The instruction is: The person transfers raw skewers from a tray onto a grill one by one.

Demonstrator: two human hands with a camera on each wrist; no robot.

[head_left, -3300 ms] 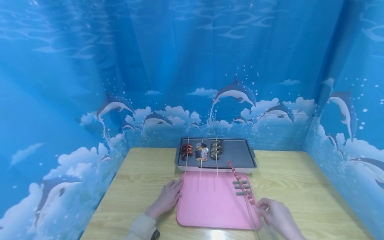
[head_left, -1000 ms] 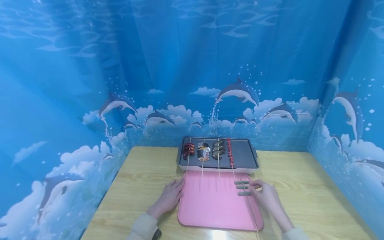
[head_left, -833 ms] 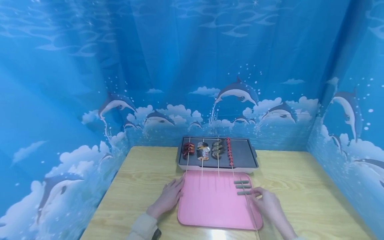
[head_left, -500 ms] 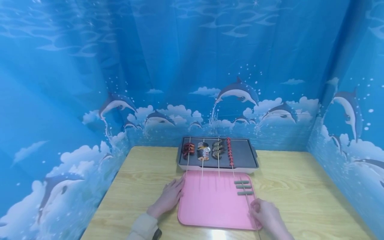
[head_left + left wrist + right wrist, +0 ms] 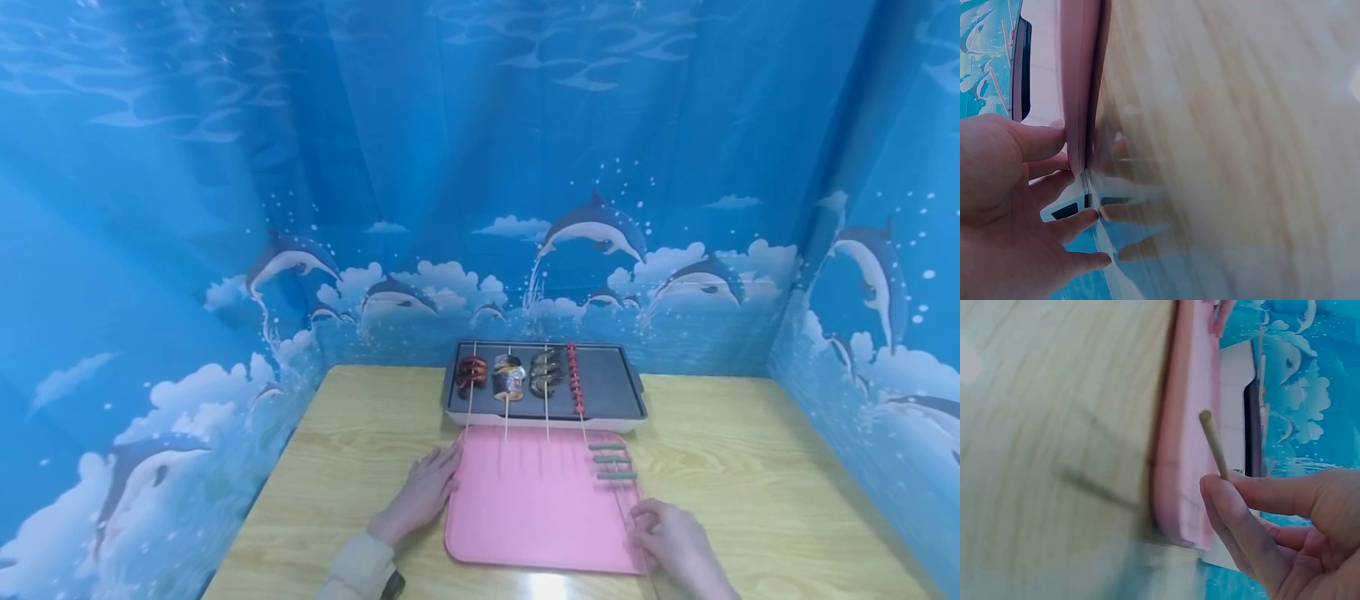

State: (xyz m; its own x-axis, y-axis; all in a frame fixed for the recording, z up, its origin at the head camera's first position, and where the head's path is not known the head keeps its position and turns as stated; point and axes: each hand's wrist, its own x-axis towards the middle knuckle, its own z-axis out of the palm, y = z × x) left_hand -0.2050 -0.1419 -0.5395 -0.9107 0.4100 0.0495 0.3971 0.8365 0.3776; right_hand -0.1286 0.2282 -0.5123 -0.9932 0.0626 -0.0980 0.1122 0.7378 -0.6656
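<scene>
My right hand [image 5: 670, 537] pinches a thin wooden skewer near its lower end. Three green stick-shaped pieces [image 5: 614, 460] sit crosswise on that skewer, just over the right side of a pink tray [image 5: 540, 521], with faint shadows beneath them. In the right wrist view, the blunt end of the skewer [image 5: 1212, 439] juts out past thumb and fingertips. My left hand [image 5: 420, 493] touches the tray's left edge, its fingers extended; in the left wrist view the thumb [image 5: 1044, 142] lies against the pink rim [image 5: 1079, 81].
Behind the tray stands a dark grill pan [image 5: 609, 383]. On it lie several skewers: reddish-brown pieces [image 5: 472, 377], silvery fish-like chunks [image 5: 508, 379], dark shrimp-like pieces [image 5: 546, 372] and small red pieces [image 5: 575, 379]. A wooden table [image 5: 360, 417] carries everything, with a dolphin-print curtain [image 5: 420, 167] around.
The red skewer went from my right hand onto the pan. That hand then moved down the green skewer, gripped it near its lower end and raised it slightly. My left hand stayed put.
</scene>
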